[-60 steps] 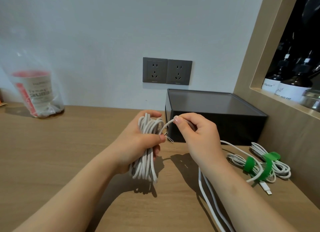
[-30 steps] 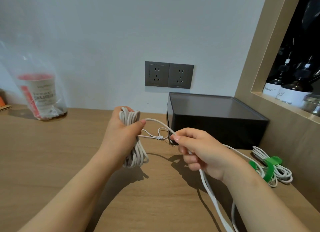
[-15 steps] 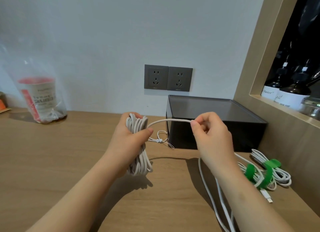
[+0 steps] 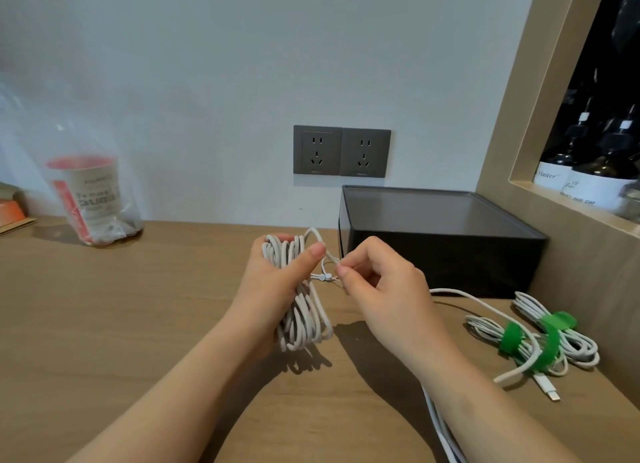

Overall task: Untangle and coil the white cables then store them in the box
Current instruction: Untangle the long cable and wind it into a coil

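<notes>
My left hand (image 4: 273, 286) grips a coil of white cable (image 4: 301, 320) held upright above the wooden desk, thumb pressed over the loops. My right hand (image 4: 381, 289) pinches the cable's free strand right next to the coil, close to a small thin tie dangling there. The loose tail (image 4: 485, 306) runs from behind my right hand across the desk and down past my right forearm. Two coiled white cables bound with green straps (image 4: 533, 338) lie on the desk at the right. The black box (image 4: 440, 241) stands closed behind my hands.
A clear plastic bag holding a paper cup (image 4: 90, 196) stands at the back left. Two grey wall sockets (image 4: 341, 151) sit above the box. A wooden shelf recess with dark bottles (image 4: 588, 182) borders the desk on the right.
My right hand has come back in toward the coil, laying another loop over it. The left hand keeps its grip on the coil and has barely moved.
</notes>
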